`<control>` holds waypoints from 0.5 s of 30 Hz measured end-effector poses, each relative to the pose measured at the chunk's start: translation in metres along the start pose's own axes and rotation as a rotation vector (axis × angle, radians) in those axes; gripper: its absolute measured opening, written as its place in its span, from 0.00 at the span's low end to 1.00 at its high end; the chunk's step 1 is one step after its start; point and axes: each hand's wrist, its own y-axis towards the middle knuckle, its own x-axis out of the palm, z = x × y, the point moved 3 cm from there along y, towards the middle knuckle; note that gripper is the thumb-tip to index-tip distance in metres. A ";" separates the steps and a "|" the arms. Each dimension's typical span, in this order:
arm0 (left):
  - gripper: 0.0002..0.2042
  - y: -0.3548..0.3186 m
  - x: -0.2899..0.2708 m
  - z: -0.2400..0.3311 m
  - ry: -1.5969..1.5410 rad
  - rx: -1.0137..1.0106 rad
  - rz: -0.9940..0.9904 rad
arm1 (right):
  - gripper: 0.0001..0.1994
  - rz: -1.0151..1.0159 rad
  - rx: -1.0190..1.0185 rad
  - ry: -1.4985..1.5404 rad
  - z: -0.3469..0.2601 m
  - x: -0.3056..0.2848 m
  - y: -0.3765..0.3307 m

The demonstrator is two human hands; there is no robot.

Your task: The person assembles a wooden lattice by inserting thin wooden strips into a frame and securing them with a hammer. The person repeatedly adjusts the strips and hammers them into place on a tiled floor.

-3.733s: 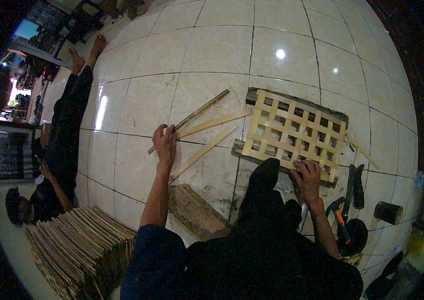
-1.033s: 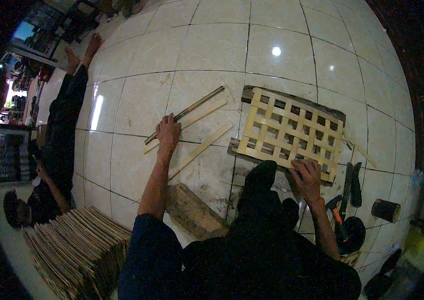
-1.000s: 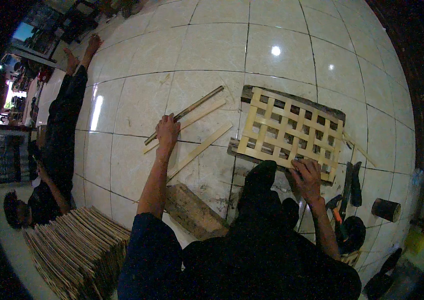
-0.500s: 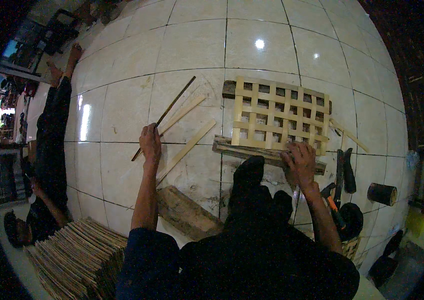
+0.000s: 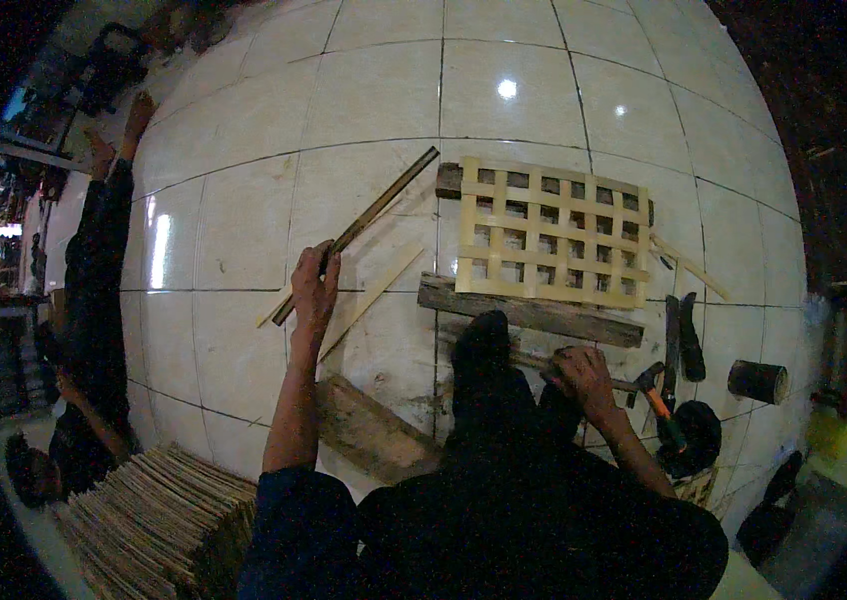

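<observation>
My left hand (image 5: 316, 280) is closed around a long dark bamboo strip (image 5: 384, 199), held slanting over the floor. Pale bamboo strips (image 5: 376, 301) lie by that hand. My right hand (image 5: 584, 378) is lowered beside my dark-covered foot (image 5: 489, 340), its fingers curled around a thin dark stick (image 5: 529, 359) that is partly hidden. Ahead of it, an open lattice of woven pale bamboo strips (image 5: 553, 232) rests across two rough wooden bars, the nearer wooden bar (image 5: 534, 312) running along its lower edge. Neither hand touches the lattice.
A hammer with an orange handle (image 5: 660, 402), a dark-handled blade (image 5: 690, 335) and a dark cylinder (image 5: 759, 381) lie on the right. A wooden block (image 5: 379, 430) sits near my left forearm. Stacked woven sheets (image 5: 159, 515) stand lower left; another person (image 5: 99, 300) is beyond.
My left hand has shifted slightly right, and the dark strip shows its broader side. My right hand has left the lattice's lower edge and moved nearer to me, now around the stick.
</observation>
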 end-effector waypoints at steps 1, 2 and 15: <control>0.11 0.001 0.001 0.005 -0.008 -0.003 -0.010 | 0.16 -0.022 -0.046 0.064 0.003 -0.001 -0.007; 0.11 0.002 0.003 0.009 -0.017 -0.006 -0.021 | 0.16 -0.002 0.067 -0.012 0.012 -0.002 -0.010; 0.15 0.004 0.019 0.055 -0.146 0.101 -0.220 | 0.24 0.131 0.382 -0.346 0.085 -0.036 0.043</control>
